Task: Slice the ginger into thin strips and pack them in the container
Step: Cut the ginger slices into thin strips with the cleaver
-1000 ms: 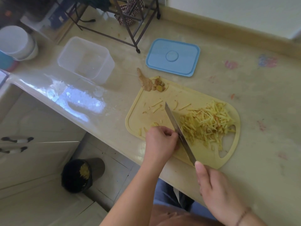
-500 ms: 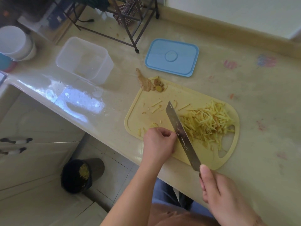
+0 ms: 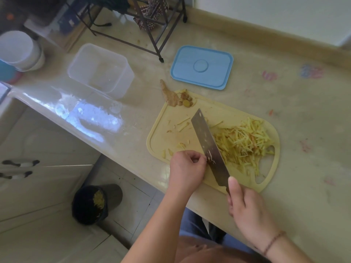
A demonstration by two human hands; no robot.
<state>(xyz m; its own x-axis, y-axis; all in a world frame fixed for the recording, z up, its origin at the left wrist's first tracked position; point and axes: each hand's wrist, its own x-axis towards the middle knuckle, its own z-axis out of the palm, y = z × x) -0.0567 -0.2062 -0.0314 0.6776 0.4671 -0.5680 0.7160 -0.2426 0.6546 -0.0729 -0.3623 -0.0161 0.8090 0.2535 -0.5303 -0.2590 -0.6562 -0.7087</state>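
Beige counter (image 3: 284, 114), right hand (image 3: 245, 204) gripping cleaver (image 3: 209, 147) pointing away-left, left hand (image 3: 187, 168) curled pinching ginger, unseen

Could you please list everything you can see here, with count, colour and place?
cutting board: one, pale yellow, counter's near edge
ginger strips: one pile, yellow, board's right half
ginger scraps: one clump, brown, board's far left corner
knife: one, steel, tilted over the board
container: one, clear, open, left of the board
lid: one, blue, flat behind the board
metal rack: one, dark, at the back
bin: one, black, on the floor
left hand: fingers curled beside the blade; what it holds is hidden
right hand: grips the knife's handle
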